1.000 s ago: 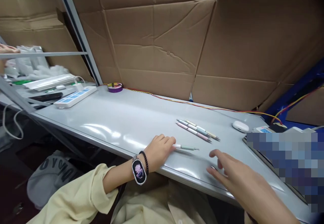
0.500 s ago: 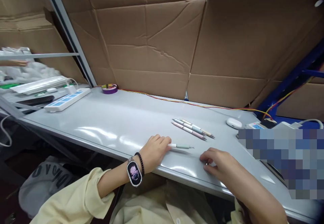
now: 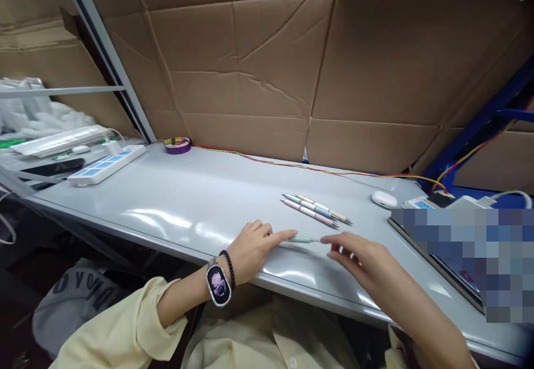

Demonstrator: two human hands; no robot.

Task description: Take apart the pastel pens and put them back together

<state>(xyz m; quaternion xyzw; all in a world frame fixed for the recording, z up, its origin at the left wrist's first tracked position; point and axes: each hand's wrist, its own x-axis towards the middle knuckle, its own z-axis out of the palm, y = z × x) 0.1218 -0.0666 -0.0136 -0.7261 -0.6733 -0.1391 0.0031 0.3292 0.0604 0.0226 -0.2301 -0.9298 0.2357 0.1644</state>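
A pen with a pale green grip [image 3: 300, 240] lies low over the table, its metal tip pointing right. My left hand [image 3: 252, 246] is closed around its rear part, the index finger stretched along it. My right hand [image 3: 359, 255] hovers just right of the tip, index finger and thumb apart; nothing shows between them. Whether the index fingertip touches the tip is hard to tell. Beyond my hands lie three pens side by side: a pink one [image 3: 310, 213], a light blue one [image 3: 306, 205] and a cream one [image 3: 342, 219].
A white earphone case [image 3: 384, 199] and a dark-edged device [image 3: 438, 269], partly blurred out, are on the right. A power strip [image 3: 107, 165] and a purple tape roll [image 3: 177, 145] are at the left. Thin wires [image 3: 267, 162] run along the cardboard wall [image 3: 258, 40].
My right hand has risen toward the pen tip and its pinch has opened; the small shiny thing in it no longer shows. My left index finger has stretched forward along the pen.
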